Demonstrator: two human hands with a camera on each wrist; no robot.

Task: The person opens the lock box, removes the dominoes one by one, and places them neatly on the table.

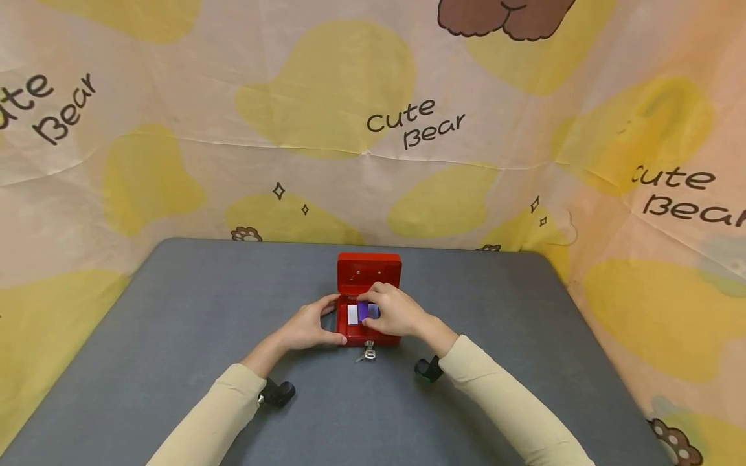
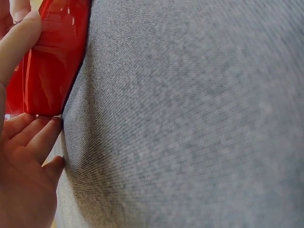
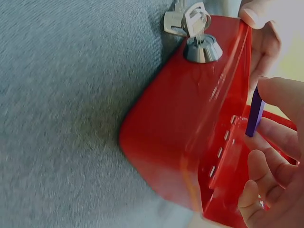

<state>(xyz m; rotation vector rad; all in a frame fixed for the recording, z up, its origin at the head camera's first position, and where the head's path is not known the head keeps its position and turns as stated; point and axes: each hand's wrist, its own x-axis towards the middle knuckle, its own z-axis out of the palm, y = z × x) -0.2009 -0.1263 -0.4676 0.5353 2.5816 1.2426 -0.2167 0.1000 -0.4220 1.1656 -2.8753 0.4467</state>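
Note:
A red metal box (image 1: 384, 339) stands on the table with its lid (image 1: 370, 268) raised at the back. My right hand (image 1: 399, 310) pinches a purple block (image 3: 255, 113) between thumb and fingers over the box's opening. Inside the box lie a white piece (image 1: 352, 315) and a bluish one (image 1: 373, 310), partly covered by the right hand. My left hand (image 1: 309, 328) holds the box's left side, thumb at the front corner and fingers toward the back. Keys (image 3: 194, 20) hang from the silver lock (image 3: 203, 49) on the front wall.
The grey table (image 1: 233, 291) surrounds the box. Behind it and at both sides hangs a patterned cloth (image 1: 326, 77) with yellow patches and lettering. Black wrist-mounted devices sit under the left forearm (image 1: 278, 393) and near the right wrist (image 1: 428, 369).

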